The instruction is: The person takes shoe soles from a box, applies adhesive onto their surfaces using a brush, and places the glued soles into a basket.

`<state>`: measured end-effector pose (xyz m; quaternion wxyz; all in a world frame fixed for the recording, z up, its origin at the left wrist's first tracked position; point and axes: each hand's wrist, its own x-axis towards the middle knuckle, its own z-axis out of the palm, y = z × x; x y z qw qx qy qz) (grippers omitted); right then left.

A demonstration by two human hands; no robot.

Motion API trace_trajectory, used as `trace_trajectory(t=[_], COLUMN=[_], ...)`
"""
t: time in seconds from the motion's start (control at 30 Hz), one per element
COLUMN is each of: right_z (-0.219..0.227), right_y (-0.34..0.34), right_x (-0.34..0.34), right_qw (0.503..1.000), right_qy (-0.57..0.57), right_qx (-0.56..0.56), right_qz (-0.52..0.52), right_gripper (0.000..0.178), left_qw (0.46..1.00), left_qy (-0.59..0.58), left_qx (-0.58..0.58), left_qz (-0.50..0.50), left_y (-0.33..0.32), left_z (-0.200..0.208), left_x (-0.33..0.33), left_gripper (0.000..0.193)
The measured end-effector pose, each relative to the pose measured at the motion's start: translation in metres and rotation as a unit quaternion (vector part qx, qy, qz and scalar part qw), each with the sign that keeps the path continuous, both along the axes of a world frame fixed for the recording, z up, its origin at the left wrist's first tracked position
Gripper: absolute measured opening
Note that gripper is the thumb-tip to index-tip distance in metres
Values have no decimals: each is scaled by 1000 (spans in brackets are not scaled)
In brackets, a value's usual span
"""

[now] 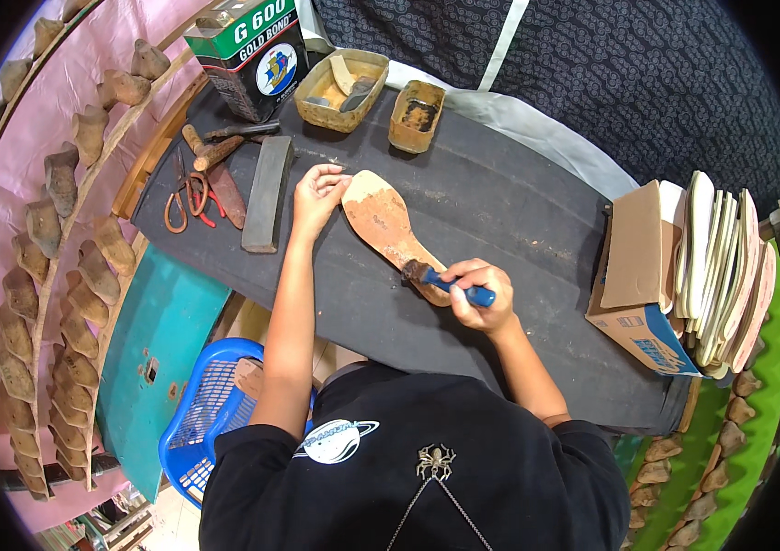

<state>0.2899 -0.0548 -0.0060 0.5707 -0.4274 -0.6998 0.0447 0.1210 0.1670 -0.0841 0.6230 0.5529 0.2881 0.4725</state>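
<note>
A tan shoe sole (383, 223) lies slantwise on the dark cloth of the worktable. My left hand (318, 195) pinches its wide far end at the edge between thumb and fingers. In my right hand (484, 298) is a brush (429, 275) with a blue handle. Its dark, clotted bristles touch the sole's narrower near end. The sole's surface looks patchy, paler toward the tip under my left hand.
Left of the sole are a grey sharpening block (267, 195), scissors (190, 197) and a hammer (215, 151). Behind stand a tin can (248, 60) and two crusted tubs (342, 89) (417, 117). A cardboard box (633, 262) holds stacked soles (719, 275). Shoe lasts (62, 179) line shelves.
</note>
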Motion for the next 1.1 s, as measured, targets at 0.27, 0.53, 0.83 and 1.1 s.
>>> trace_trajectory(t=[0.27, 0.53, 0.83, 1.1], right_z=[-6, -9, -16, -13], right_y=[-18, -3, -6, -12], right_x=[11, 9, 15, 26], right_qw=[1000, 997, 1000, 999], right_qy=[-13, 80, 28, 24], right_qx=[18, -3, 1, 1], right_qz=[17, -14, -2, -38], right_gripper=[18, 15, 18, 14], left_qw=[1000, 1000, 1000, 1000], left_qy=[6, 8, 7, -3], left_qx=[6, 6, 6, 1], left_qz=[0, 3, 6, 8], left_y=[2, 0, -2, 0], left_z=[-2, -1, 1, -1], left_x=[-2, -1, -1, -1], left_gripper=[24, 23, 22, 21])
